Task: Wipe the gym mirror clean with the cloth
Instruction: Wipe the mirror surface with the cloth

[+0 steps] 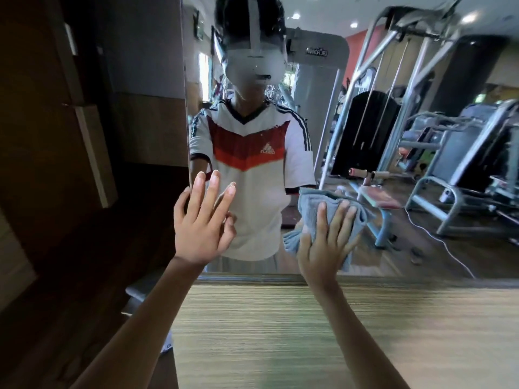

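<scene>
The gym mirror (pixel 393 80) fills the upper right of the head view and reflects a person in a white and red jersey and gym machines. My right hand (pixel 327 242) presses a crumpled grey-blue cloth (pixel 323 199) flat against the lower glass, fingers straight and spread over it. My left hand (pixel 203 220) is held up with straight, spread fingers near the mirror's left edge; whether it touches the glass I cannot tell. Small spots mark the glass higher up.
A striped wooden panel (pixel 309 332) runs below the mirror's bottom edge. Dark wooden wall panels (pixel 70 136) stand to the left of the mirror. Weight machines and a bench appear only as reflections.
</scene>
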Action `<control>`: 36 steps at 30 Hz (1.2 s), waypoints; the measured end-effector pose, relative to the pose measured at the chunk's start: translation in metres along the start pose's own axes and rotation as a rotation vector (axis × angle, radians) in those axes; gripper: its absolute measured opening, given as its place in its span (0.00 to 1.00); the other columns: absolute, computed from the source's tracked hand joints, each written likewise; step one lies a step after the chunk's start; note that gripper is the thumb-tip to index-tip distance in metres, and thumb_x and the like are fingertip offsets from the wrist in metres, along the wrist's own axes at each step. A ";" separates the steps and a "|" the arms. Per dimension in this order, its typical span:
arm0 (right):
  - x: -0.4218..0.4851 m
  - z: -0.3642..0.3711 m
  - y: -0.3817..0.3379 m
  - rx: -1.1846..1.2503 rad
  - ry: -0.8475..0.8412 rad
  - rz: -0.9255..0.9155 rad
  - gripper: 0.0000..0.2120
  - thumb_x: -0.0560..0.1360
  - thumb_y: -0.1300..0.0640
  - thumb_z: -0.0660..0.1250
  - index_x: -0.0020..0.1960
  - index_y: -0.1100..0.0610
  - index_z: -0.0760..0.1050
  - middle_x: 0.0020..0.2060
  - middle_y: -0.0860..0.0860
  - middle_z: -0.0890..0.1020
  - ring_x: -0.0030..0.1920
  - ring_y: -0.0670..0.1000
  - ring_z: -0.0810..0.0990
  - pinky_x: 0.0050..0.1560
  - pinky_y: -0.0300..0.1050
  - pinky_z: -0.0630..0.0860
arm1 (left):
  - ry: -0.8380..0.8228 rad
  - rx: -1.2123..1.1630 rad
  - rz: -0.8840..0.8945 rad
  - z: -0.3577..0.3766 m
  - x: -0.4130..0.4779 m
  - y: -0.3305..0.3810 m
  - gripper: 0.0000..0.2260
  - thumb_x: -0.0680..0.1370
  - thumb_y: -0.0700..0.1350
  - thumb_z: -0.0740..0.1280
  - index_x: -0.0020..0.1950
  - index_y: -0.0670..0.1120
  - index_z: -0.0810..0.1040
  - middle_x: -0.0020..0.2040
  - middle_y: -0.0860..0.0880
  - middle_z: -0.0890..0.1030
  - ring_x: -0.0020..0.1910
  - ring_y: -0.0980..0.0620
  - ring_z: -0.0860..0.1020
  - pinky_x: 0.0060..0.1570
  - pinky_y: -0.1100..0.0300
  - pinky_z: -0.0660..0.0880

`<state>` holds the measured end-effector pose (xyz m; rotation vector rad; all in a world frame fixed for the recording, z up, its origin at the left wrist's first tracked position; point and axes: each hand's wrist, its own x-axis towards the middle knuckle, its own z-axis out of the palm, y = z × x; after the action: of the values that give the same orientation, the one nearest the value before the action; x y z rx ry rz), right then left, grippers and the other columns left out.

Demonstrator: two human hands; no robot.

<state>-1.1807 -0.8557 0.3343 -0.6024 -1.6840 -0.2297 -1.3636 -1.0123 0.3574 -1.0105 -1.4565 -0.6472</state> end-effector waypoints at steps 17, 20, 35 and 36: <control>0.001 0.006 -0.020 -0.030 -0.078 -0.315 0.28 0.81 0.48 0.52 0.81 0.50 0.54 0.80 0.54 0.53 0.79 0.54 0.55 0.76 0.65 0.47 | -0.007 -0.037 -0.038 -0.002 0.002 0.002 0.29 0.78 0.50 0.61 0.80 0.50 0.61 0.78 0.44 0.63 0.80 0.44 0.58 0.62 0.46 0.70; -0.013 -0.002 0.027 -0.125 -0.168 -0.691 0.26 0.82 0.49 0.51 0.80 0.47 0.55 0.81 0.50 0.51 0.75 0.51 0.64 0.76 0.64 0.48 | -0.005 -0.021 -0.015 -0.007 0.008 0.003 0.28 0.78 0.50 0.62 0.78 0.50 0.64 0.77 0.43 0.66 0.77 0.42 0.62 0.59 0.47 0.69; 0.132 -0.034 0.024 -0.181 -0.017 -0.619 0.30 0.79 0.49 0.58 0.80 0.48 0.55 0.78 0.54 0.61 0.80 0.54 0.54 0.74 0.64 0.57 | -0.036 0.106 -0.106 -0.041 0.144 -0.024 0.23 0.82 0.57 0.58 0.75 0.51 0.72 0.74 0.40 0.65 0.73 0.41 0.62 0.69 0.42 0.57; 0.153 -0.037 0.022 -0.173 0.027 -0.494 0.29 0.81 0.48 0.56 0.80 0.49 0.55 0.78 0.55 0.60 0.80 0.54 0.52 0.75 0.64 0.55 | -0.043 0.103 -0.108 -0.043 0.154 -0.028 0.24 0.82 0.57 0.57 0.75 0.51 0.72 0.73 0.40 0.65 0.73 0.41 0.61 0.69 0.42 0.56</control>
<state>-1.1517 -0.8146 0.4849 -0.2967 -1.7769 -0.7390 -1.3568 -1.0294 0.5192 -0.8747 -1.5747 -0.6244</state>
